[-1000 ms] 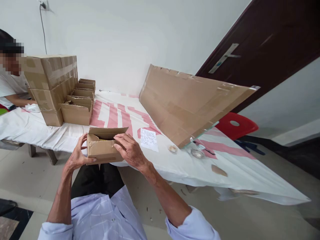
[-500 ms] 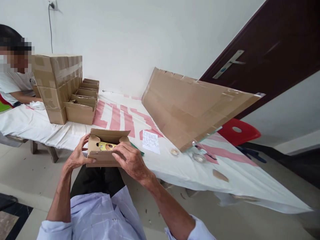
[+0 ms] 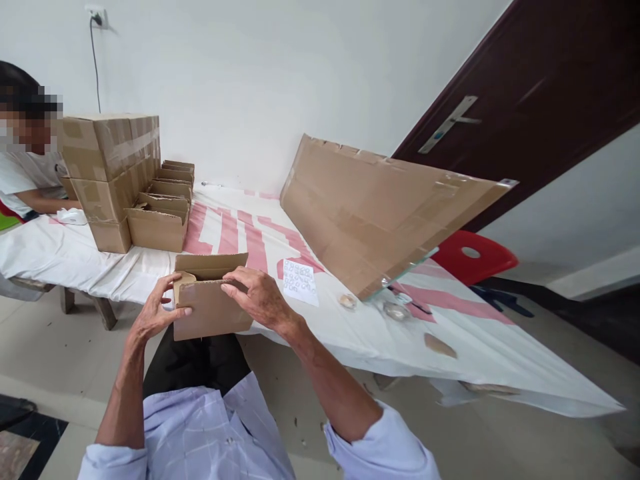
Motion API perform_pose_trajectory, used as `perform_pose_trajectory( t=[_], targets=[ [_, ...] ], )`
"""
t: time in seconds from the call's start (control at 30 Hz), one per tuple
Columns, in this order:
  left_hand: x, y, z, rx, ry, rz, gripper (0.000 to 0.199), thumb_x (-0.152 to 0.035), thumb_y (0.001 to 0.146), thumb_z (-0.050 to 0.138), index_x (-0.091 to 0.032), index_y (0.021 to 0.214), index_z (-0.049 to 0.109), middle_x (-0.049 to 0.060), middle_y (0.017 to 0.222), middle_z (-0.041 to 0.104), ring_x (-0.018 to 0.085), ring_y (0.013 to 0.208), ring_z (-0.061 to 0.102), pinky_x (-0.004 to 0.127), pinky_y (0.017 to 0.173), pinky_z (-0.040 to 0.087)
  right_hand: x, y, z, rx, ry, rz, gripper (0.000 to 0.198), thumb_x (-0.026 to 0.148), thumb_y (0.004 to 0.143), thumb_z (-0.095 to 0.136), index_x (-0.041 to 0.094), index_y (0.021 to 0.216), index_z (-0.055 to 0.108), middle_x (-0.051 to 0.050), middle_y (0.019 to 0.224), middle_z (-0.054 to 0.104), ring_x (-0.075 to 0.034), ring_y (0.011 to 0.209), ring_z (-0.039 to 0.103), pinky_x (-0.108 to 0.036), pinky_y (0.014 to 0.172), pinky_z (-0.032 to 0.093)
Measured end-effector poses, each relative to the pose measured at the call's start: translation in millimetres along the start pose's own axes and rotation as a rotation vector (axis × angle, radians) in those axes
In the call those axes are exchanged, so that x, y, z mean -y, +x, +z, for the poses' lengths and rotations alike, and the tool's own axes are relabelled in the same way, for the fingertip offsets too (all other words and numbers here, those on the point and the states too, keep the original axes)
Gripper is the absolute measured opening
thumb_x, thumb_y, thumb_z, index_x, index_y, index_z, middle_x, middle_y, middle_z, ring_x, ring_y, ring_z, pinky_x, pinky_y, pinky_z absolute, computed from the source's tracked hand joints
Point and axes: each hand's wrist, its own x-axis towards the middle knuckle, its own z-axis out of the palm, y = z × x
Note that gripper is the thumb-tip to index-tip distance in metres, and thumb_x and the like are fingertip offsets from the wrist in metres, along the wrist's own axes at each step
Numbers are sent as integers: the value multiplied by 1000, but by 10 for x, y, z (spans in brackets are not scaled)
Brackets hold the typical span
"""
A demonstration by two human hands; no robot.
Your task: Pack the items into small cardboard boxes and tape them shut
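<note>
An open cardboard box (image 3: 213,310) is between my hands at the near table edge, above my lap. Its back flap stands up, and its front wall faces me. My left hand (image 3: 157,310) grips the box's left end, thumb on the front wall and fingers at the top corner. At the right end, my right hand (image 3: 255,297) has its fingers curled over the top rim of the box. What lies inside the box is hidden by the front wall.
Taped cartons (image 3: 110,180) stand stacked at the left, beside a row of open boxes (image 3: 157,223). A large cardboard sheet (image 3: 370,207) leans at the back. A dotted paper (image 3: 299,281) and tape rolls (image 3: 397,311) lie on the cloth-covered table. A person (image 3: 30,173) sits far left.
The box has tipped so its front wall shows taller, and the yellow printed item inside is out of sight. My right hand has moved from inside the opening to the box's right rim.
</note>
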Motion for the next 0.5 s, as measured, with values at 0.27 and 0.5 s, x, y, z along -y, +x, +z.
perform_pose_trajectory(
  t=[0.27, 0.5],
  targets=[
    [-48, 15, 51, -25, -26, 17, 69, -63, 83, 75, -29, 140, 57, 13, 157, 53, 39, 145, 51, 57, 111, 47, -48, 260, -8, 116, 24, 26, 12, 22, 100, 67, 23, 94, 78, -3, 97, 81, -21, 90, 74, -34, 81, 54],
    [-80, 23, 104, -31, 17, 48, 62, -62, 82, 77, -31, 135, 65, 10, 158, 49, 37, 143, 52, 51, 107, 52, 68, 388, 183, 159, 108, -149, 28, 16, 92, 78, 25, 118, 78, -5, 113, 80, -22, 105, 75, -35, 92, 57]
  ],
)
